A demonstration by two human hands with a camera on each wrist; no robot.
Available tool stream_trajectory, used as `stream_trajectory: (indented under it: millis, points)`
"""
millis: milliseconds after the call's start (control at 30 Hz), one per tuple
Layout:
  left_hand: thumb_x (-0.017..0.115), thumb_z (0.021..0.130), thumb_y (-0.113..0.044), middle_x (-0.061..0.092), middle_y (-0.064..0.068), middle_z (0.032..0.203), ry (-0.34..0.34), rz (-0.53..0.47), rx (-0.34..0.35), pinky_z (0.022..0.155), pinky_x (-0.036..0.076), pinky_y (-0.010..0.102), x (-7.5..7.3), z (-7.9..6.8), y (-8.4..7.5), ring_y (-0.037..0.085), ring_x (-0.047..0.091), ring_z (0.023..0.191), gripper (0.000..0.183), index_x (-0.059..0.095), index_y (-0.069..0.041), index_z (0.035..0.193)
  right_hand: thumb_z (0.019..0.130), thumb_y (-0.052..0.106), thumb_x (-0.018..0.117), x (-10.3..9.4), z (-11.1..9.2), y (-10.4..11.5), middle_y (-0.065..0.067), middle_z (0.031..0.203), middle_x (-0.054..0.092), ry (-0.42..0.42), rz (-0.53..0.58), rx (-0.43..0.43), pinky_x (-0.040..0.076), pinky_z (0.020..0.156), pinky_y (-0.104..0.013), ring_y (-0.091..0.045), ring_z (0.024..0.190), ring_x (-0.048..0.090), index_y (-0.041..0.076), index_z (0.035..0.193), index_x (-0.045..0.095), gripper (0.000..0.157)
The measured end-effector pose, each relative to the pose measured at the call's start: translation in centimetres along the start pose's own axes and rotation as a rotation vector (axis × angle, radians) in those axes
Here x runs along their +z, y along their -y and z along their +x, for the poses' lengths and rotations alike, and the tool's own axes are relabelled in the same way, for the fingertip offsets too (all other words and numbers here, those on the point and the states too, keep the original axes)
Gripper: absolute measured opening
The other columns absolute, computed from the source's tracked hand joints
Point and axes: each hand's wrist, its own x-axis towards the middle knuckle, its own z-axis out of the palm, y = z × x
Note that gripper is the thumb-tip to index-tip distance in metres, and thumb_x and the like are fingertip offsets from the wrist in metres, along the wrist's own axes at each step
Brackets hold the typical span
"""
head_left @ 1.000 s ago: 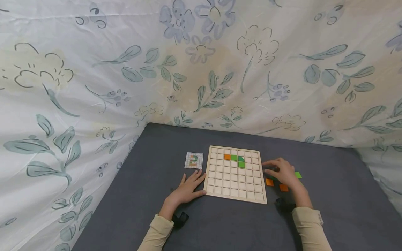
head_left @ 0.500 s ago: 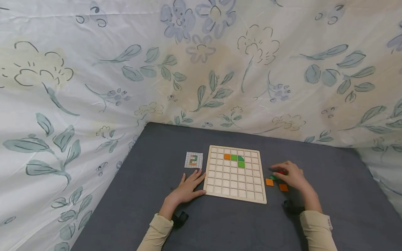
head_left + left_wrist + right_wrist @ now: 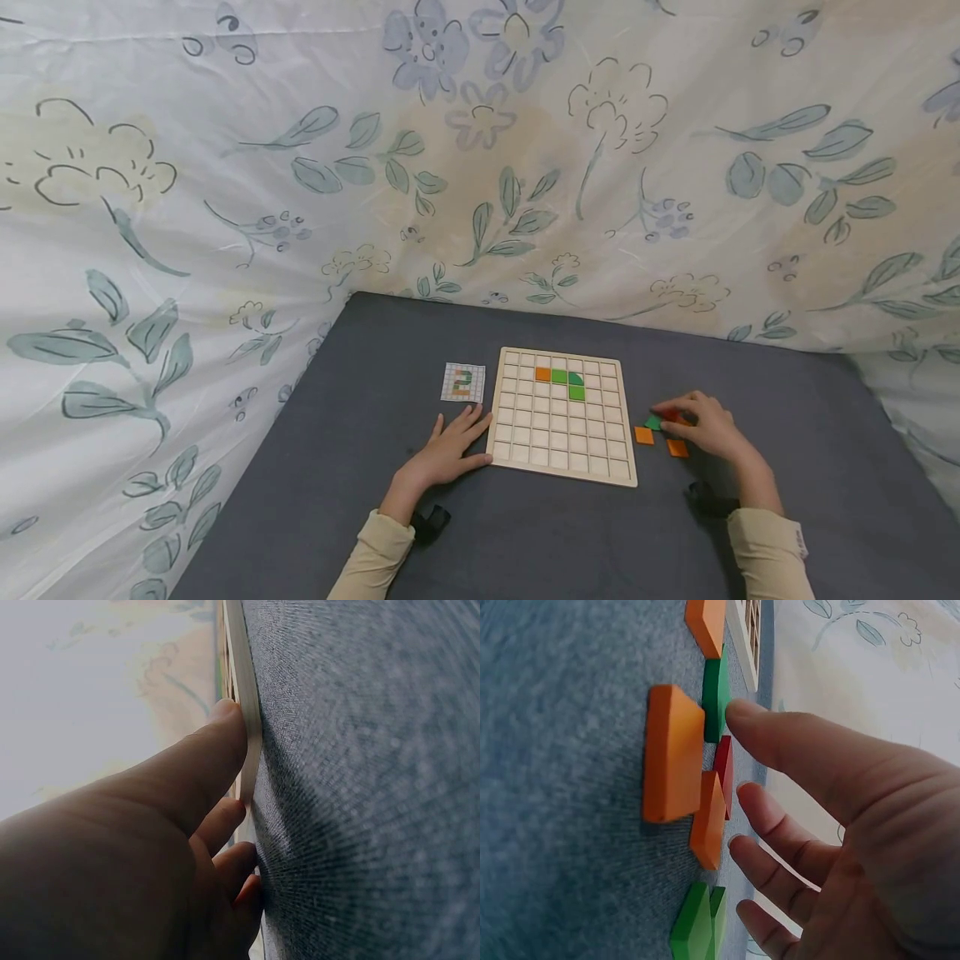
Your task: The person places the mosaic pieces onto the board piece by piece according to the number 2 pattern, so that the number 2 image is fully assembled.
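Observation:
A wooden grid board point(image 3: 525, 442) lies on the dark cloth. Near its top sit an orange tile point(image 3: 542, 374), a green square tile point(image 3: 558, 377), a dark green round-cornered tile point(image 3: 575, 379) and another green tile below that. My left hand point(image 3: 444, 454) rests with spread fingers against the board's left edge; its thumb touches the lower corner. To the board's right, my right hand point(image 3: 708, 427) hovers over loose tiles, thumb and fingers apart, holding nothing. Its thumb is close to a dark green tile point(image 3: 715, 697); a red tile point(image 3: 724, 769) lies beside its fingertips.
A small patterned card point(image 3: 462, 382) lies left of the board. Loose orange tiles point(image 3: 643, 436) are near the board's right edge, and green tiles point(image 3: 694, 922) lie under the right hand's outer fingers. A floral curtain point(image 3: 480, 167) hangs behind the table.
My right hand has moved right, away from the board's edge, and now hovers above the loose tiles, uncovering the dark green and red ones. The left hand and board have stayed still.

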Motion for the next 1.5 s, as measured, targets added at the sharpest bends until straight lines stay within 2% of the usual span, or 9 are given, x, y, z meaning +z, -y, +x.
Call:
stream_trajectory:
  millis: [400, 933, 1267, 1500]
  points:
    - [0.053, 0.093, -0.038, 0.015, 0.012, 0.154, -0.004, 0.007, 0.007, 0.108, -0.001, 0.065, 0.2, 0.0, 0.1, 0.032, 0.010, 0.143, 0.067, 0.025, -0.011, 0.148, 0.082, 0.026, 0.072, -0.1, -0.2, -0.4, -0.013, 0.103, 0.053, 0.023, 0.006, -0.021, 0.024, 0.065, -0.036, -0.030, 0.091, 0.042, 0.014, 0.111, 0.070, 0.031]
    - [0.053, 0.093, -0.039, 0.016, 0.012, 0.154, -0.007, 0.004, 0.014, 0.107, 0.000, 0.066, 0.2, 0.0, 0.2, 0.032, 0.011, 0.142, 0.067, 0.026, -0.011, 0.148, 0.078, 0.025, 0.075, 0.8, -0.1, 0.0, -0.014, 0.100, 0.052, -0.021, -0.006, -0.031, 0.024, 0.065, -0.037, -0.029, 0.089, 0.043, 0.013, 0.105, 0.071, 0.029]
    - [0.053, 0.093, -0.040, 0.016, 0.011, 0.154, -0.006, 0.011, 0.006, 0.108, 0.000, 0.065, 0.1, 0.0, 0.1, 0.031, 0.010, 0.143, 0.067, 0.026, -0.012, 0.148, 0.080, 0.021, 0.073, 0.7, 0.0, 0.0, -0.014, 0.099, 0.053, -0.038, -0.023, -0.048, 0.025, 0.065, -0.038, -0.028, 0.088, 0.043, 0.013, 0.105, 0.070, 0.027]
    - [0.053, 0.093, -0.039, 0.016, 0.011, 0.154, -0.006, 0.010, 0.004, 0.108, 0.000, 0.065, 0.0, -0.1, 0.0, 0.031, 0.010, 0.143, 0.067, 0.025, -0.013, 0.148, 0.081, 0.027, 0.072, 0.7, 0.2, 0.1, -0.013, 0.100, 0.053, -0.049, -0.022, -0.043, 0.027, 0.068, -0.044, -0.030, 0.090, 0.044, 0.014, 0.106, 0.070, 0.028]
